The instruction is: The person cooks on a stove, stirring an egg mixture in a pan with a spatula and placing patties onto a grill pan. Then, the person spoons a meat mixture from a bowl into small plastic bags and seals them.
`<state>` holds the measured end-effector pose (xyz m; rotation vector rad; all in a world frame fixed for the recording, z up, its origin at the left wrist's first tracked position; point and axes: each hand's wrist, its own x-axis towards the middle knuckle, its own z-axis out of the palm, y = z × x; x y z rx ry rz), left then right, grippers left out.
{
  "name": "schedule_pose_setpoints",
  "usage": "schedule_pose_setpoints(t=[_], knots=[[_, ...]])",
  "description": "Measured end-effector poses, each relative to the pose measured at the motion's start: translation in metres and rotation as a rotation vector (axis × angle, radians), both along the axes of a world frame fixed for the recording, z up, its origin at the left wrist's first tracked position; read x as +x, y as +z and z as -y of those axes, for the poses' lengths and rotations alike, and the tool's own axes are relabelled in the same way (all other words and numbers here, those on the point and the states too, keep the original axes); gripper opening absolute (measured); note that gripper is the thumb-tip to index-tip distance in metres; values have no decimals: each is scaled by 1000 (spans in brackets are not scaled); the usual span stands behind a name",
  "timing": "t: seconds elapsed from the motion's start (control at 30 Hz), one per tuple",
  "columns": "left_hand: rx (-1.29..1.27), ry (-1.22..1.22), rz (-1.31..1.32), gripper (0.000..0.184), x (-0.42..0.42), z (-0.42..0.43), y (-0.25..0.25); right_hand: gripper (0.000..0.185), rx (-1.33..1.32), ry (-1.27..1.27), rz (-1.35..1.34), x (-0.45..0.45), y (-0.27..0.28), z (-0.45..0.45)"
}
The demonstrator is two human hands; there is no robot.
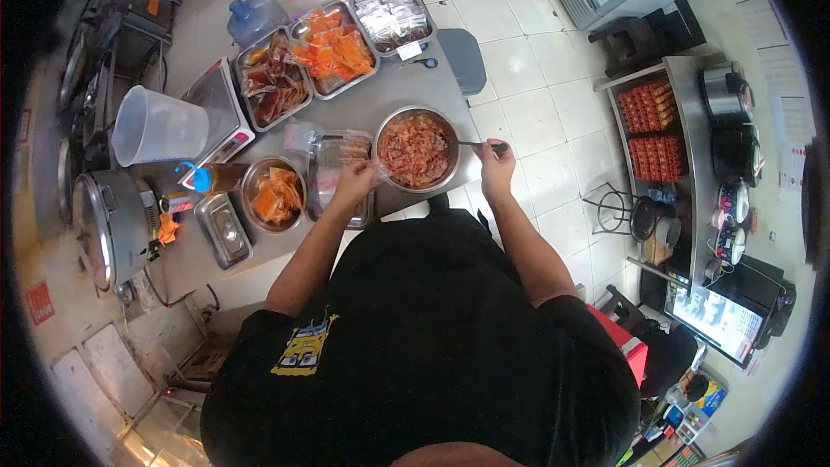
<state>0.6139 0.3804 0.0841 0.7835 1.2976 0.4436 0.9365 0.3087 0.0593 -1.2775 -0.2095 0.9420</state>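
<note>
A steel bowl point(456, 171) of chopped reddish meat point(415, 151) stands at the table's near right edge. My right hand point(495, 171) is closed round the black handle of a spoon point(471, 144), whose metal shaft reaches over the bowl's right rim; its tip is hard to make out. At the opposite rim my left hand point(358, 182) pinches what looks like a small clear plastic bag point(380, 169). Beneath and beside that hand lies a clear lidded container point(330, 151) with plastic packets on it. A smaller steel bowl point(251, 188) of orange bagged portions point(278, 196) sits farther left.
Along the table's back are trays of bagged food point(335, 52) and silvery packets point(393, 13). A scale point(220, 108), a plastic tub point(160, 127) and a steel lidded tin point(223, 229) stand left. Egg trays point(648, 112) fill a shelf on the right. A grey bin point(461, 60) stands beside the table.
</note>
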Motion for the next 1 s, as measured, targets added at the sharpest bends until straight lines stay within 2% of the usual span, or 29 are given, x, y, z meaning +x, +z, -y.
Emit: schedule_pose_setpoints(t=[0.07, 0.1, 0.17, 0.23, 0.33, 0.37, 0.43, 0.53, 0.67, 0.73, 0.77, 0.87, 0.93, 1.0], knots=[[6, -3, 20, 33, 0, -1, 0, 7, 39, 107, 383, 2, 14, -5], [9, -4, 27, 33, 0, 0, 0, 7, 40, 108, 383, 0, 21, -6], [9, -3, 33, 33, 0, 1, 3, 3, 4, 263, 644, -6, 36, -6], [-10, 5, 29, 34, 2, 2, 4, 3, -63, 308, 657, -10, 22, -8], [-13, 8, 70, 35, 1, 2, -3, 12, -52, 85, 99, -17, 2, -12], [-10, 10, 71, 35, 1, 2, -5, 12, -49, 87, 101, -16, -1, -12], [8, 44, 79, 37, 1, 3, -8, 17, -117, -41, -231, -11, -8, -11], [9, 21, -16, 38, -1, 2, -6, 18, -68, -68, -314, -5, -18, -5], [23, 1, -52, 40, -3, 0, 10, 15, -41, -104, -280, 3, -22, -2], [12, 88, 13, 39, -3, 0, 18, 14, -4, -30, -14, 7, -16, 0], [13, 89, 12, 39, -4, 0, 18, 14, -3, -29, -16, 7, -12, -1], [101, 81, -31, 40, -5, 0, 24, 13, 5, -7, -41, 10, -11, -1], [160, 57, -34, 38, -7, 0, 31, 16, -32, -62, -212, 10, -22, -2], [174, 43, -41, 38, -9, -2, 15, 17, -48, -76, -273, 10, -29, -2]])
